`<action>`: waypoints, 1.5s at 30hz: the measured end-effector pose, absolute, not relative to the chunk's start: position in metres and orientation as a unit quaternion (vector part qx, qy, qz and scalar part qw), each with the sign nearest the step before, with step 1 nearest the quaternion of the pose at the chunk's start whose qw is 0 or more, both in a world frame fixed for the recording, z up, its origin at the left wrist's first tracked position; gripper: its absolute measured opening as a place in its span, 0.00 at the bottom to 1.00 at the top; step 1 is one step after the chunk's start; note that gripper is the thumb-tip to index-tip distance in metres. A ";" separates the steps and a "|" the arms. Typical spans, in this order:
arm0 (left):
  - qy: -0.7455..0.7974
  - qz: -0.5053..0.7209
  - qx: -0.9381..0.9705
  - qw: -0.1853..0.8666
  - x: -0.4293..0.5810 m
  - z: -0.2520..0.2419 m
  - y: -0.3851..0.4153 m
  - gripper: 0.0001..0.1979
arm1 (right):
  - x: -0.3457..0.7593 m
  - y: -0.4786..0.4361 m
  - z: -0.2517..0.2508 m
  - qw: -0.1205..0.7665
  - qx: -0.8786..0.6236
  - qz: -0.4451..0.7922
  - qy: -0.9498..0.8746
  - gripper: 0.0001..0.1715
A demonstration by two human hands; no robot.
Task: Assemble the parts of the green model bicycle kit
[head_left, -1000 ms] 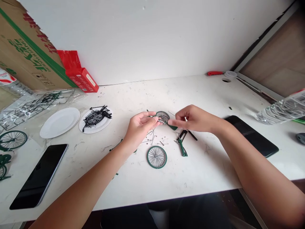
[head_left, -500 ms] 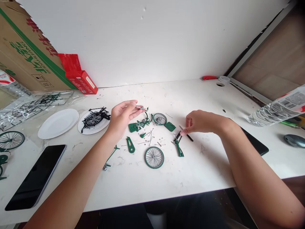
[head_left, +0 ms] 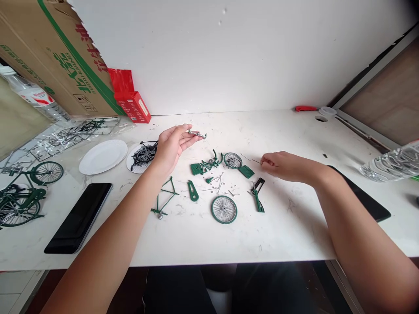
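A small silver-and-green bicycle part is held in the fingers of my left hand, above the table. My right hand is closed at the right of the parts, its fingertips pinching a thin metal rod. Between and below the hands lie a spoked green wheel, a smaller wheel, a green chain cover, a green flat panel and several tiny silver pieces. A green-and-black part lies below my right hand. A green frame rests beneath my left forearm.
On the left are a phone, an assembled green bicycle, a white plate and a black model on another plate. A red box stands behind. At right are a bottle and a black tablet-like object.
The view has shifted left. My right hand has moved away from the green-and-black part, now holding the thin rod clear of it. My left hand still holds its part.
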State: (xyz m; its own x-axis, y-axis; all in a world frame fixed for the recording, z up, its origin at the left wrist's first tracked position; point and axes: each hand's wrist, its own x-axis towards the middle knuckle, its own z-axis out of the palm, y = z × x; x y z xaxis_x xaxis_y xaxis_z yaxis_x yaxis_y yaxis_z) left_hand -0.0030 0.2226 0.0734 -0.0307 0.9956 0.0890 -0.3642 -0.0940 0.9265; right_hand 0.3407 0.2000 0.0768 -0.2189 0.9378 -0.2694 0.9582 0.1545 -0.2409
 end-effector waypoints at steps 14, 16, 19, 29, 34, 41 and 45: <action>0.383 0.631 0.373 0.562 -0.034 0.068 0.244 0.12 | 0.176 0.121 0.062 -0.203 0.164 -0.216 0.941 0.18; 0.378 0.642 0.367 0.557 -0.036 0.068 0.245 0.11 | 0.153 0.115 0.051 -0.163 0.101 -0.191 0.963 0.20; 0.363 0.648 0.366 0.561 -0.037 0.067 0.246 0.08 | 0.135 0.115 0.038 -0.133 0.062 -0.160 0.976 0.21; 0.313 0.664 0.329 0.595 -0.027 0.070 0.238 0.06 | 0.196 0.154 0.036 -0.161 0.123 -0.220 0.954 0.24; 0.353 0.621 0.331 0.617 -0.014 0.063 0.234 0.06 | 0.229 0.170 0.042 -0.310 0.199 -0.266 0.891 0.21; 0.353 0.569 0.343 0.659 0.007 0.055 0.221 0.06 | 0.255 0.190 0.044 -0.387 0.455 -0.178 0.782 0.33; 0.350 0.541 0.333 0.688 0.018 0.050 0.215 0.06 | 0.256 0.201 0.038 -0.430 0.469 -0.132 0.760 0.27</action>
